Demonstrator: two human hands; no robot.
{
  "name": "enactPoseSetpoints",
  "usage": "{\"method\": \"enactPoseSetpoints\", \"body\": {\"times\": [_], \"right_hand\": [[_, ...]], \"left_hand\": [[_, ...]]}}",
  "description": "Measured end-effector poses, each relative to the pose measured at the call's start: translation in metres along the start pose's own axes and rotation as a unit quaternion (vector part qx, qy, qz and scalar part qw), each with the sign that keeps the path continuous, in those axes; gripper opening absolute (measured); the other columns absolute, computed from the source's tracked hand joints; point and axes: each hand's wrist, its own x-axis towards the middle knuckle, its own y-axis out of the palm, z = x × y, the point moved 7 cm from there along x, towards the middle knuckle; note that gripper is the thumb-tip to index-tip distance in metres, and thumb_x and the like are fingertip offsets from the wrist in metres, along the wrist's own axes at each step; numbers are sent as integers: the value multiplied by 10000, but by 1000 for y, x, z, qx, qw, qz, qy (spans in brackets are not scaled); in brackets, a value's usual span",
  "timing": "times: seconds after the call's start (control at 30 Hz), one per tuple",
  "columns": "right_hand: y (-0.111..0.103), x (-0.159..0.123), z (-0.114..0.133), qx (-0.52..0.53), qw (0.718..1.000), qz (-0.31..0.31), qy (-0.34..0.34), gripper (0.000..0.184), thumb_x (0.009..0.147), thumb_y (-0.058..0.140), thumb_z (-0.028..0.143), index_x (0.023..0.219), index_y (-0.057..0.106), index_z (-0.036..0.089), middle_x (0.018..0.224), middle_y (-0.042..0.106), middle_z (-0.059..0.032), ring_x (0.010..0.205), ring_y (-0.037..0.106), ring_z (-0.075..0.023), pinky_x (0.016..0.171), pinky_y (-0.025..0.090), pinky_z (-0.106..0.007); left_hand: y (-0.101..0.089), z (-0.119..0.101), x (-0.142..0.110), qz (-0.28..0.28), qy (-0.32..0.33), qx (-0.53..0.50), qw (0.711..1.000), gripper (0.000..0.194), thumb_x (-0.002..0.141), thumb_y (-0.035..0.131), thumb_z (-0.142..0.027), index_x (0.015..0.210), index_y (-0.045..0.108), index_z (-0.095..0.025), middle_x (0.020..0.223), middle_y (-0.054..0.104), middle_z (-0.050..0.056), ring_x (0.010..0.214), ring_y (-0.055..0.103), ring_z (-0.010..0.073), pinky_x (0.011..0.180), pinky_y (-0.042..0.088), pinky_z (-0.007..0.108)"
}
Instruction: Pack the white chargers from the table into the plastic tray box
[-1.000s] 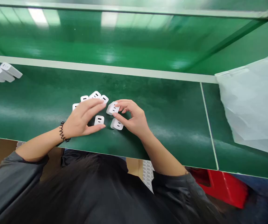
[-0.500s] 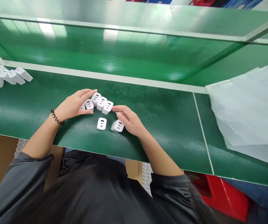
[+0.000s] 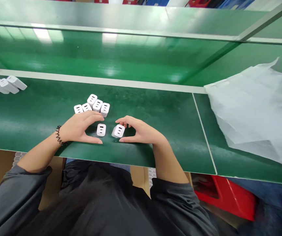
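Note:
My left hand (image 3: 83,127) is open, thumb and fingers apart, curved round the left side of a white charger block (image 3: 101,129) that stands ports-up on the bench. It does not look closed on that block. My right hand (image 3: 139,130) makes a similar open curve round the right side of a second white charger block (image 3: 119,130), which looks slightly tilted. Whether the right fingertips touch it I cannot tell. Behind the left fingers, several more charger blocks (image 3: 98,105) stand close together, their port faces up; the hand partly covers two of them.
On the far left, more white chargers (image 3: 8,85) lie in a pile. A crumpled white sheet (image 3: 256,111) covers the right part of the green bench (image 3: 160,114). A green back panel (image 3: 131,59) rises behind. Below the bench edge is a red bin (image 3: 236,200).
Both hands have left the grouped chargers and come nearer the front edge, each now around one of the two separate blocks. The whole view has shifted slightly.

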Motion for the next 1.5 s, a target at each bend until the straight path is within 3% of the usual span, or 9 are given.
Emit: {"method": "enactPoseSetpoints", "body": {"times": [0.13, 0.23, 0.43, 0.67, 0.93, 1.1, 1.33, 1.5], "right_hand": [[10, 7, 5, -2, 999, -21, -28, 437, 849, 688, 403, 1232, 566, 231, 1127, 647, -76, 970, 628, -220, 842, 551, -377], [17, 10, 11, 5, 997, -36, -68, 440, 873, 667, 380, 1272, 545, 239, 1191, 634, -88, 1057, 621, -234, 907, 542, -395], [24, 12, 16, -20, 994, -30, -99, 470, 896, 641, 370, 1334, 519, 248, 1209, 634, -95, 1095, 616, -247, 942, 534, -418], [25, 12, 13, -29, 996, -25, -79, 528, 909, 616, 415, 1398, 466, 286, 1233, 628, -93, 1097, 612, -264, 933, 532, -437], [26, 10, 9, -26, 996, -42, -77, 669, 902, 622, 432, 1489, 334, 287, 1183, 651, -83, 991, 638, -252, 907, 541, -454], [26, 9, 10, -22, 994, -52, -89, 749, 898, 631, 426, 1534, 256, 299, 1274, 627, -85, 1005, 643, -251, 929, 542, -459], [26, 8, 11, -15, 995, -36, -87, 793, 882, 648, 474, 1544, 249, 296, 1234, 640, -85, 1004, 643, -259, 933, 546, -470], [21, 7, 10, 7, 996, -36, -85, 822, 853, 688, 479, 1539, 270, 305, 1209, 641, -71, 993, 634, -238, 922, 560, -435]], "left_hand": [[35, 6, -4, 51, -66, -34, 996, 608, 844, 677, -526, 1296, 478, -171, 1158, 665, 122, 1045, 662, 235, 856, 568, 351], [45, 11, -6, 60, -92, -73, 991, 546, 871, 665, -461, 1302, 473, -187, 1154, 663, 105, 1018, 668, 213, 816, 571, 315], [47, 10, -7, 61, -86, -79, 991, 582, 877, 659, -447, 1350, 448, -179, 1226, 640, 130, 1081, 650, 227, 848, 566, 322], [47, 9, -6, 49, -74, -79, 993, 617, 876, 663, -443, 1383, 426, -185, 1236, 640, 135, 1103, 645, 235, 884, 563, 338], [50, 9, -5, 37, -88, -92, 991, 667, 845, 697, -475, 1393, 427, -205, 1233, 652, 118, 1078, 656, 232, 860, 566, 341], [55, 7, -2, 30, -86, -100, 991, 590, 864, 678, -481, 1347, 472, -211, 1190, 681, 97, 1019, 678, 211, 823, 567, 318], [54, 7, -2, 8, -70, -82, 994, 551, 858, 686, -483, 1295, 512, -197, 1117, 715, 85, 935, 705, 196, 741, 568, 285], [48, 6, -3, -17, -65, -83, 994, 515, 867, 669, -499, 1259, 546, -189, 1103, 716, 93, 941, 704, 190, 781, 574, 285]]}}
